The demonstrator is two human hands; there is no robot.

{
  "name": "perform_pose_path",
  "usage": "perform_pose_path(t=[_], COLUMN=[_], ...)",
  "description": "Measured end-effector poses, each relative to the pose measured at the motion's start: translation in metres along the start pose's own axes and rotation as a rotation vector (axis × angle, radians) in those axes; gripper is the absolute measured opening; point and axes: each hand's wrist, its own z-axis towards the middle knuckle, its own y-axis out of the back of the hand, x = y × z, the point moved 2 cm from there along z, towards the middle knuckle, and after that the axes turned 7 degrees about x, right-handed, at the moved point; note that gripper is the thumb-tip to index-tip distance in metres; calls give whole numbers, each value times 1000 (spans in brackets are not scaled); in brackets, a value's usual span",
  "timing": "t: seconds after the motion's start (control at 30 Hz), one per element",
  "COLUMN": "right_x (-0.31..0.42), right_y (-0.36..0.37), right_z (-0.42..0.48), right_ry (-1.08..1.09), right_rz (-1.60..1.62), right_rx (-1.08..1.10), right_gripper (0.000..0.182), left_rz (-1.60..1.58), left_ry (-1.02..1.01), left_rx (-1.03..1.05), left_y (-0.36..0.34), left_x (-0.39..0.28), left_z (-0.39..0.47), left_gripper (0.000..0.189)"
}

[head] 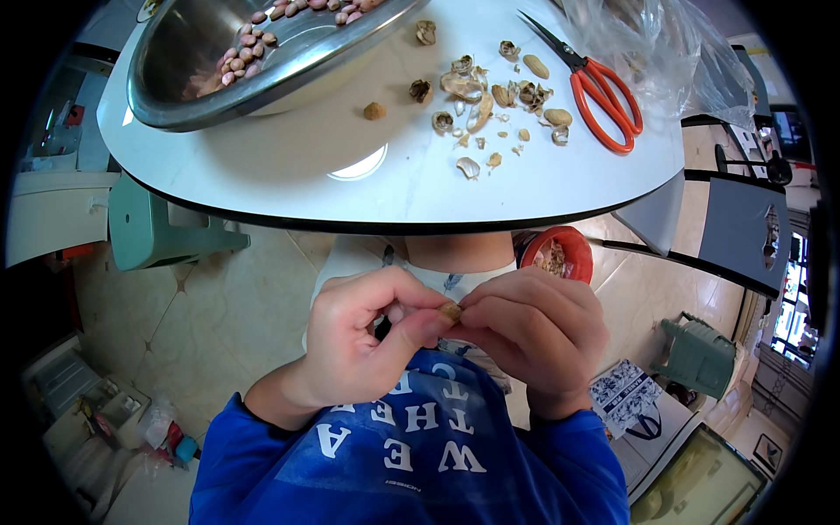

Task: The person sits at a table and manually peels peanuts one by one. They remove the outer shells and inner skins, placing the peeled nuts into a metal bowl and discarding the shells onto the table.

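Observation:
Between the fingertips of both hands is a small peanut pod (451,311), held over my lap. My left hand (374,335) pinches it from one side with thumb and forefinger. From the other side my right hand (541,328) grips it, its fingertips partly hidden behind the curled fingers. Beyond the hands, broken peanut shells (462,85) and a few whole pods lie scattered on the white table (262,177). A steel basin (328,59) at the table's far left holds shelled pink peanuts (246,52).
Red-handled scissors (607,102) lie on the table's right part, beside a clear plastic bag (663,59). A red bin (564,256) with shells inside stands below the table edge. Green stools (151,223) and a grey chair (741,230) stand around.

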Motion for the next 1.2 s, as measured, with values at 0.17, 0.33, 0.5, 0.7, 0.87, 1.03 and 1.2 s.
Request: perform_pose_path(t=[0.17, 0.33, 0.5, 0.7, 0.87, 1.03, 1.2], right_x=[-3, -5, -5, -24, -11, -18, -14], right_y=[2, -1, 15, 14, -3, -5, 1], right_z=[1, 0, 13, 41, 36, 32, 31], right_ry=[11, 35, -3, -24, 68, 144, 115], right_rz=[-4, 70, 131, -188, 109, 81, 78], right_rx=[74, 43, -131, -311, -77, -47, -108], right_gripper=[24, 23, 22, 27, 29, 24, 21], left_rz=[3, -258, -466, -491, -474, -536, -356], left_ry=[46, 112, 30, 31, 43, 44, 21], left_rx=[6, -14, -23, -49, -104, -52, -18], left_y=[-2, 1, 5, 7, 12, 11, 11], left_x=[2, -1, 4, 2, 1, 3, -7], left_z=[-1, -1, 5, 8, 7, 11, 9], left_gripper=[6, 12, 23, 32, 30, 25, 22])
